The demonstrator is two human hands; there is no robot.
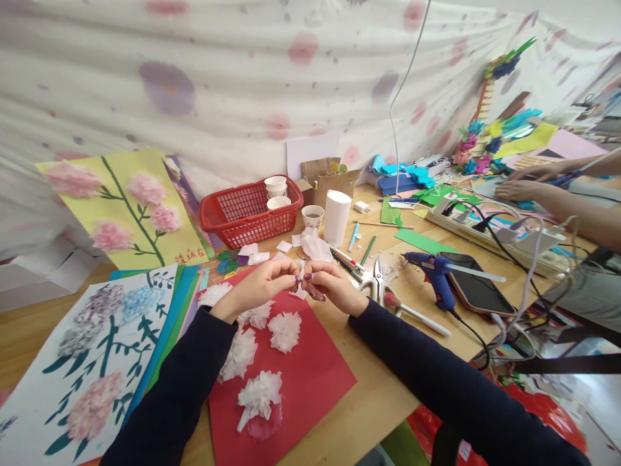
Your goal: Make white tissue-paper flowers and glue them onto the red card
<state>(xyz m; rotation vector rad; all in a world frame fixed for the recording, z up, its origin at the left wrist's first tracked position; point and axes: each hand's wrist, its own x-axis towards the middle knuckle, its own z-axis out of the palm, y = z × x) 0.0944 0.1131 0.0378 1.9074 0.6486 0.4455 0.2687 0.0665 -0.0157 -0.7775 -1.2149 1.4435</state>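
My left hand point(264, 285) and my right hand point(334, 285) meet above the top edge of a red sheet point(315, 372). Their fingertips pinch a small piece of white paper point(301, 275) between them, mostly hidden by the fingers. On the red sheet sit several crumpled white tissue flowers point(284, 331), one of them near the front point(261, 395) beside a wet-looking pink patch point(265, 422). Small white paper squares point(284, 246) and a crumpled tissue point(316, 246) lie just beyond my hands.
Scissors point(378, 285), a blue glue gun point(434, 272), a phone point(478, 281) and a power strip point(499, 243) lie right. Behind stand a red basket point(250, 213), paper cup point(313, 217) and white roll point(337, 217). Flower pictures point(130, 207) are left; another person's hands point(528, 184) work far right.
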